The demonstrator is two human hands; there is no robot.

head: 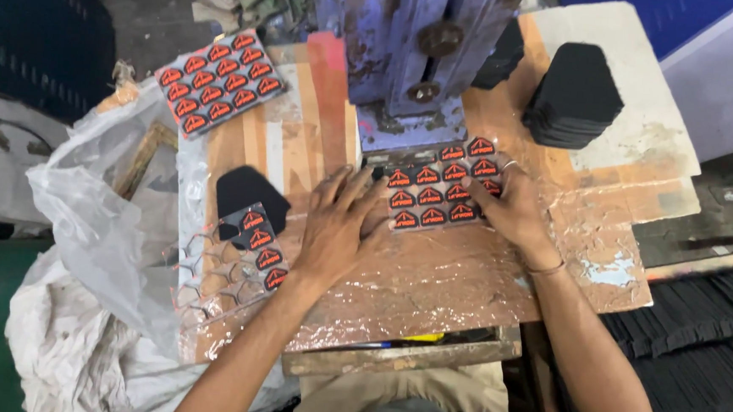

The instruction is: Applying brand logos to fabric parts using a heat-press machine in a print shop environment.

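Foil-covered wooden worktable [429, 286]: bare surface toward its near edge; blue metal press [410, 47] blocks the far side. Sheet of black-and-orange shaped labels [439, 189] lies at the press base. Left hand [335, 229] flat, fingers spread, touching the sheet's left edge; right hand [515, 207] pressing its right edge, gripping nothing.

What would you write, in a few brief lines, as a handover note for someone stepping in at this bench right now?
Left hand: flat, fingers spread, pressing the left edge of the sheet of red-and-black patches.
Right hand: resting on the sheet's right edge, gripping nothing.
The sheet lies on the foil-covered board, at the foot of the blue press.
Done: a partly emptied sheet lies at the left; black cut pieces are stacked at the right.
Left: a full sheet waits at the far left.
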